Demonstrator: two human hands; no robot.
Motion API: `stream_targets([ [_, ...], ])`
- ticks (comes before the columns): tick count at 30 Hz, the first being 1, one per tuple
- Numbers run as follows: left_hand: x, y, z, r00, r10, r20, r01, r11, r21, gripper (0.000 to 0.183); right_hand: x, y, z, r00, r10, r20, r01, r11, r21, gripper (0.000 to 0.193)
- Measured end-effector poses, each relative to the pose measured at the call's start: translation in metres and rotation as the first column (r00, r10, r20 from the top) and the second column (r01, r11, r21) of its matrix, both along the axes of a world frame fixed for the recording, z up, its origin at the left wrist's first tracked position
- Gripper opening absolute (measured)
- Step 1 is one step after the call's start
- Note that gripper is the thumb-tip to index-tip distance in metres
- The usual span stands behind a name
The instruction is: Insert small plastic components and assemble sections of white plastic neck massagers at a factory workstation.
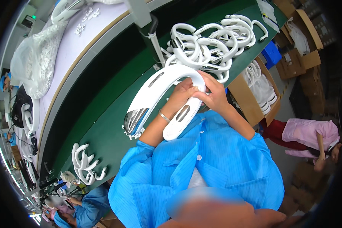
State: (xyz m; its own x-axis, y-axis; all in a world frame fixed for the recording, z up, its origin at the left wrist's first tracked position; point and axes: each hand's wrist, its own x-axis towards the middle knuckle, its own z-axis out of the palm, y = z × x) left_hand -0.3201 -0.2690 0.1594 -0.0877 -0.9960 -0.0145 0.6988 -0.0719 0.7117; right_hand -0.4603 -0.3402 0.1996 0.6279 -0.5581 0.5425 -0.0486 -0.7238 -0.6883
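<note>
the single view comes from the left of two wide fisheye cameras worn side by side on a person's head. it looks steeply down, with the wearer's blue jacket (pixel 231 159) close below, and takes in the green surface (pixel 106 133) ahead, which runs slantwise from near left to far right. a white curved device (pixel 148 95) sits near the lens, around mid-view. the wide field also reaches a pale surface (pixel 76 49) at far left, bowed along its edge, and a person in pink (pixel 304 131) farther off at right.
</note>
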Motion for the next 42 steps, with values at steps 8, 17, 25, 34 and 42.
stream_targets([
  [8, -0.085, -0.076, -0.005, 0.985, -0.041, 0.170, 0.055, 0.995, -0.077, 0.029, -0.110, -0.064, 0.016, 0.996, -0.028, 0.090, 0.018, 0.994, 0.111, 0.046],
  [17, -0.289, -0.176, 0.062, 0.962, 0.032, 0.271, 0.013, 0.986, -0.164, 0.030, -0.297, -0.141, -0.011, 0.877, -0.218, 0.428, -0.103, 0.786, 0.610, 0.028],
  [25, -0.391, -0.240, 0.022, 0.970, -0.070, 0.233, 0.052, 0.995, 0.081, 0.036, -0.377, -0.196, -0.029, 0.823, -0.405, 0.397, -0.069, 0.623, 0.779, 0.028],
  [34, -0.397, -0.244, 0.002, 0.514, 0.357, 0.780, -0.157, 0.933, -0.324, 0.054, -0.383, -0.216, -0.016, 0.922, -0.376, -0.090, 0.383, 0.853, 0.356, 0.028],
  [42, -0.340, -0.216, 0.001, 0.429, 0.561, 0.708, -0.477, 0.806, -0.350, 0.058, -0.307, -0.219, -0.015, 0.979, -0.111, -0.171, 0.111, 0.994, -0.012, 0.020],
])
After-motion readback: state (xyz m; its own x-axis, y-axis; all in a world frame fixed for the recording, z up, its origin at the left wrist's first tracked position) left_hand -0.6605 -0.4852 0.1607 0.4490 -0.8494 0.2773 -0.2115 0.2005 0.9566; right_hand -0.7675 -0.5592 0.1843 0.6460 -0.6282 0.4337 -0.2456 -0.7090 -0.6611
